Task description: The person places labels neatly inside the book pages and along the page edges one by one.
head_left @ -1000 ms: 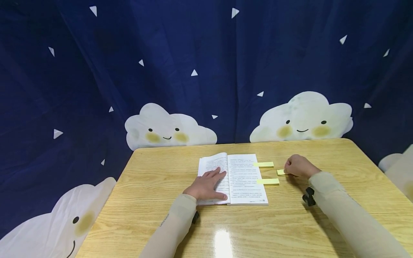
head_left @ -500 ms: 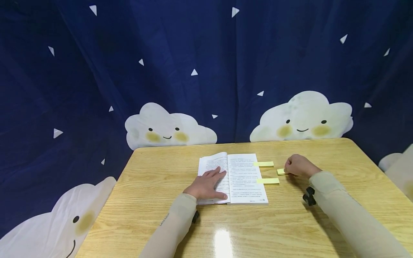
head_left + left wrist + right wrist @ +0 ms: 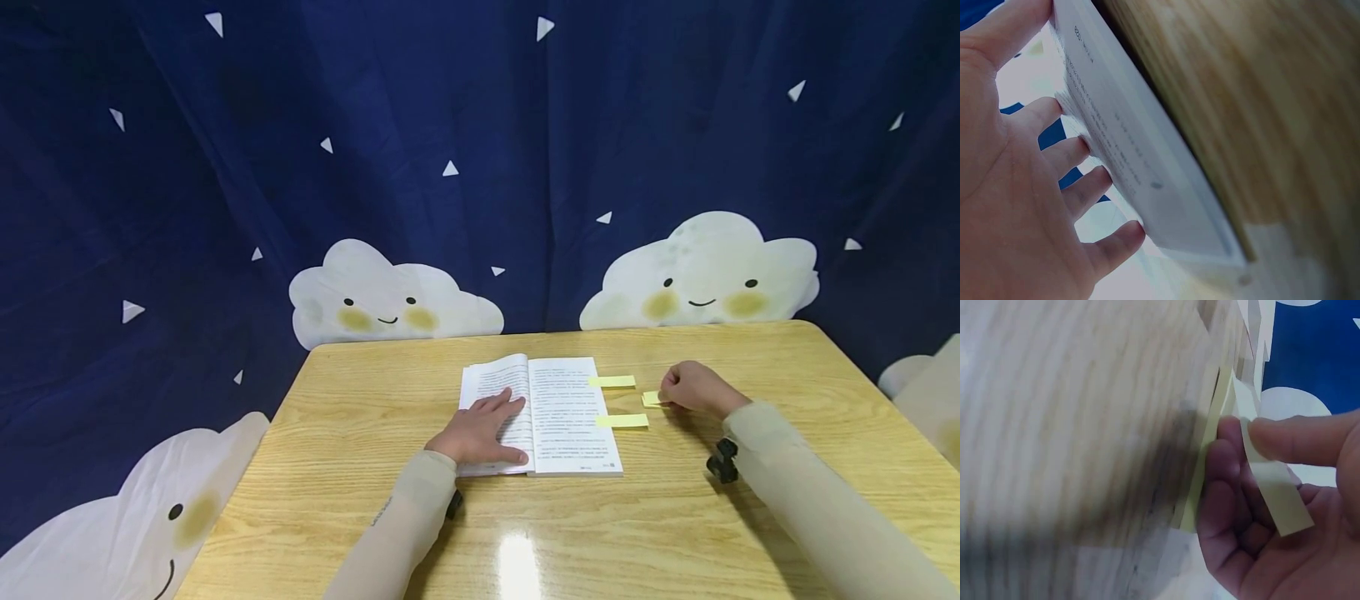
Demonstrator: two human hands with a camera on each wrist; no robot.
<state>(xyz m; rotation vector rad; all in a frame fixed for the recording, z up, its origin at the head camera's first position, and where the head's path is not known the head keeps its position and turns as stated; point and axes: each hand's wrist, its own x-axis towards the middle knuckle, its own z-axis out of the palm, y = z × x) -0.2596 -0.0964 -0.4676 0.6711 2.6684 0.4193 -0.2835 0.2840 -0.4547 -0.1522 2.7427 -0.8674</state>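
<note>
An open book (image 3: 573, 433) lies on the table, two yellow strips (image 3: 617, 382) (image 3: 626, 421) sticking out past its right page edge. My left hand (image 3: 476, 433) rests spread on the left page; in the left wrist view its fingertips touch the page (image 3: 1141, 181). To the right of the book, my right hand (image 3: 697, 388) is at a small yellow sticky pad (image 3: 651, 400). In the right wrist view, my right hand (image 3: 1272, 481) pinches a pale yellow strip (image 3: 1282, 500) between thumb and curled fingers, against the pad (image 3: 1192, 500), the strip's far end meeting the pad's top.
The wooden table (image 3: 360, 417) reaches back to a dark blue curtain (image 3: 420, 100) with white clouds and triangles. Black wrist devices (image 3: 722, 462) sit under both sleeves.
At the right hand, the top strip now looks slightly lifted and offset from the pad, and the hand has shifted very slightly. The left hand has stayed on the page.
</note>
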